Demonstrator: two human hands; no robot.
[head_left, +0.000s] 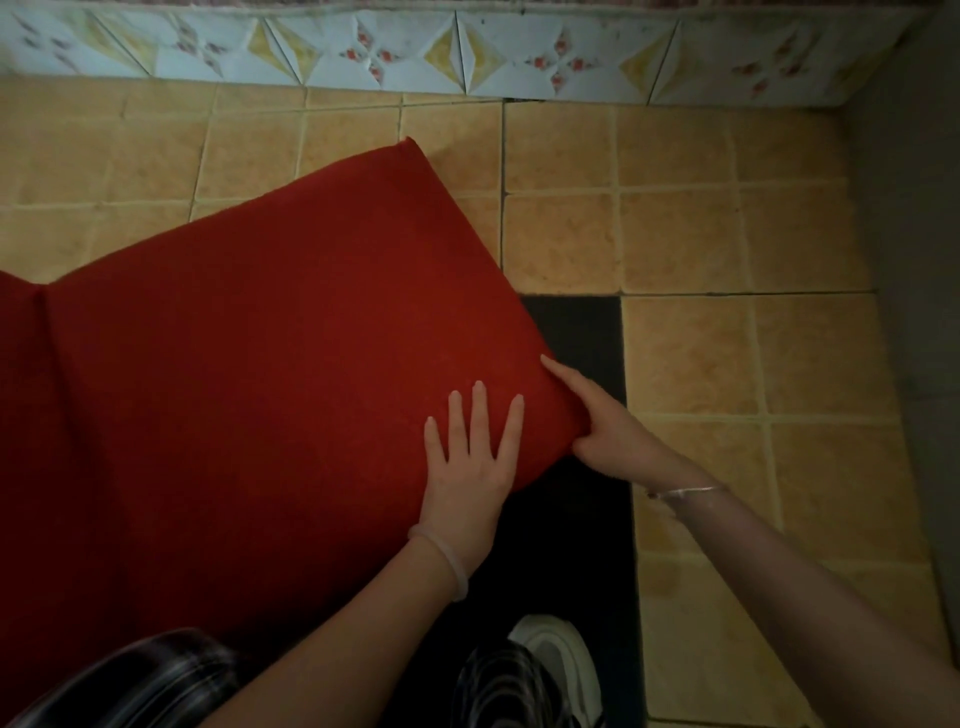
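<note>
Grip: right hand (602, 423) clamps near corner of red cushion (260, 338); left hand (470, 462) spread flat on top. Corner juts over tiled floor (675, 234). Likely step: squaring cushion; next needs steady inward push.

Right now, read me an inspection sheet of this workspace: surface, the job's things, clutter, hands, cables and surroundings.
Surface: tan tiled floor, with a black patch under the cushion's near corner.
Job's things: red cushion, one crease near its left end.
Clutter: glossy black object at the bottom left; cannot tell what it is.
Hands: left hand lies flat on the cushion with straight fingers; right hand grips the cushion's corner, index finger along the edge.
Cables: nothing seen.
Surroundings: patterned tile border along the far edge; white shoe on the black patch.
</note>
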